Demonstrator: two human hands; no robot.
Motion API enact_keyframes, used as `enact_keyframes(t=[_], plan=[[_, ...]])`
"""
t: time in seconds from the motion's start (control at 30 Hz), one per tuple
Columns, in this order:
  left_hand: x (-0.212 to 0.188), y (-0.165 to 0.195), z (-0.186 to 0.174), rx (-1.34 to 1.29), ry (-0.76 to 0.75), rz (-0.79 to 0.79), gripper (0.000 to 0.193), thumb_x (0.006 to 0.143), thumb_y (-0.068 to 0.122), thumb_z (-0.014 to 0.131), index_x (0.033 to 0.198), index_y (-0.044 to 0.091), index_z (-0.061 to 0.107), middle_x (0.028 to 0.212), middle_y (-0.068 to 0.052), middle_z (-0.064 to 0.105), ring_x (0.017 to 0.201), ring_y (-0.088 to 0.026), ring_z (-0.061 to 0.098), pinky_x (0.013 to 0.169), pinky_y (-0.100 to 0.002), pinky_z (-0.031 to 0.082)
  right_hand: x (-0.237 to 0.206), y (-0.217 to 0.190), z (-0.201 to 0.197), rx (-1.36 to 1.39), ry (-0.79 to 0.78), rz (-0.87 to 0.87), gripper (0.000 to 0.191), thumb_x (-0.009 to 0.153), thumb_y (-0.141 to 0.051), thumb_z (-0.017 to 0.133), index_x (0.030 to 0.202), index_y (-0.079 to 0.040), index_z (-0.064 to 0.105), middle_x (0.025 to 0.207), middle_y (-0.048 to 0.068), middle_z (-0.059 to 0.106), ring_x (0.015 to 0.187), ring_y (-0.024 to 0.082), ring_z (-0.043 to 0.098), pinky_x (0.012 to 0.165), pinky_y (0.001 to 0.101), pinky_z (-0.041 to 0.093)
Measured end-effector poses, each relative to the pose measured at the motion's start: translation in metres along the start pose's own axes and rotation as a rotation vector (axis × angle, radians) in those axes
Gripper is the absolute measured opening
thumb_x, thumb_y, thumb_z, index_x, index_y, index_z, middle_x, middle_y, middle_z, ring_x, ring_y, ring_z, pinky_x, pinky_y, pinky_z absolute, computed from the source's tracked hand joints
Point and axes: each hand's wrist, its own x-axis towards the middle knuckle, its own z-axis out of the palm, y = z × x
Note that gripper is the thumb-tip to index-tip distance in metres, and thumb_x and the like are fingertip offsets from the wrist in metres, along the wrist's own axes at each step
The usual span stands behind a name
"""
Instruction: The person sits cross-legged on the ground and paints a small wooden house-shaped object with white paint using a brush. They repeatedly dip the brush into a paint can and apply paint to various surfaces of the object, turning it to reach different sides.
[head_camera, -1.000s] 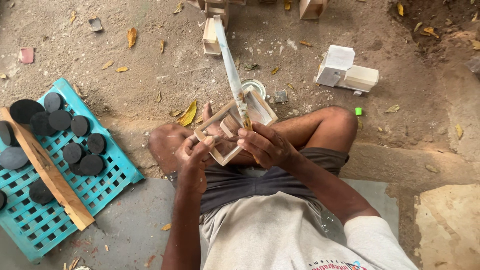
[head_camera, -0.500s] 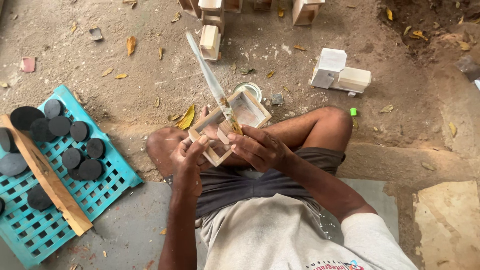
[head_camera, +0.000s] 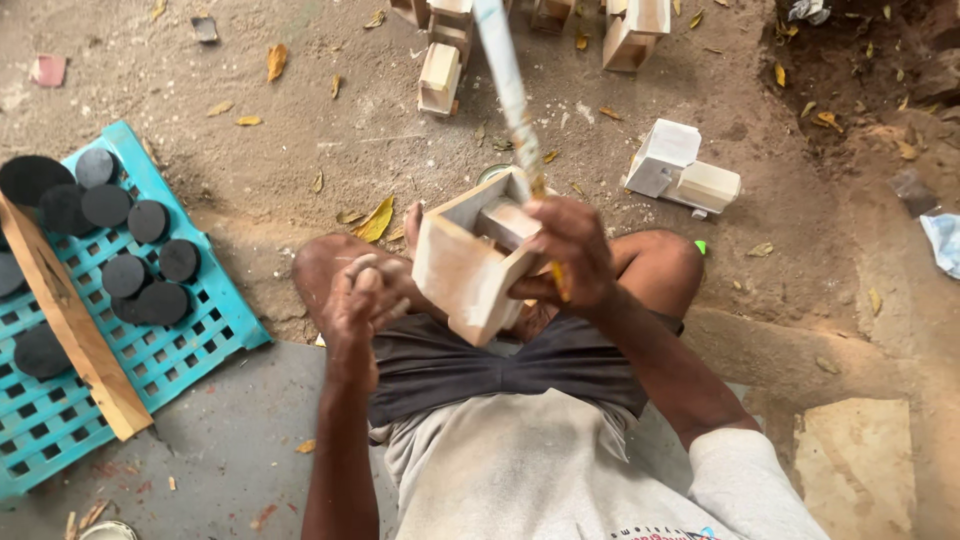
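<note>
**Inspector:** Pale wood, unpainted: a small open box frame (head_camera: 470, 262) is held over the seated person's lap, tilted, its flat side facing the camera. State of the hands?

**Assistant:** The right hand (head_camera: 570, 250) is closed around the frame's right edge and also pinches a long brush (head_camera: 510, 95), whose handle runs up and away to the far edge of view. The left hand (head_camera: 358, 300) sits just left of the frame with its fingers curled; whether it holds anything, I cannot tell.

**Inspector:** Surroundings?

**Assistant:** On the left, a turquoise plastic grid (head_camera: 205, 315) lies on the ground, carrying black discs (head_camera: 130, 220) and a wooden plank (head_camera: 70, 325) laid across it. At the far side stand more pale wooden pieces (head_camera: 440, 78). To the far right sits a small wooden block assembly (head_camera: 685, 170). Dry leaves (head_camera: 375, 220) lie scattered over the dirt floor.
</note>
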Motion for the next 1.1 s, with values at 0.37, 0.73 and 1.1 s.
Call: enact_keyframes(t=[0.37,0.73,1.1], plan=[[0.067,-0.106,0.044,-0.635,-0.745,-0.293,0.089,0.085,0.060,0.076,0.148,0.003,0.050,0.142,-0.018,0.060,0.132,-0.034,0.058,0.113,-0.053,0.047,0.047,0.006,-0.020,0.192,0.235,0.174,0.061,0.088,-0.051,0.076,0.112,0.000,0.054,0.135,0.021,0.058,0.123,0.028,0.067,0.099,0.0374,0.063],[0.085,-0.118,0.056,-0.668,-1.156,-0.379,0.098,0.068,0.042,0.099,0.141,-0.009,0.057,0.131,-0.019,0.069,0.115,-0.027,0.069,0.101,-0.039,0.057,0.039,0.021,-0.002,0.166,0.226,0.206,0.066,0.082,-0.047,0.086,0.115,-0.001,0.055,0.138,0.020,0.059,0.124,0.027,0.068,0.101,0.0379,0.063],[0.069,-0.114,0.073,-0.697,-1.113,-0.302,0.105,0.064,0.053,0.098,0.141,0.000,0.050,0.128,-0.023,0.066,0.112,-0.032,0.069,0.090,-0.048,0.063,-0.026,0.050,0.015,0.244,0.194,0.354,0.050,0.095,-0.037,0.082,0.120,-0.001,0.057,0.141,0.019,0.058,0.124,0.028,0.068,0.107,0.0429,0.064]])
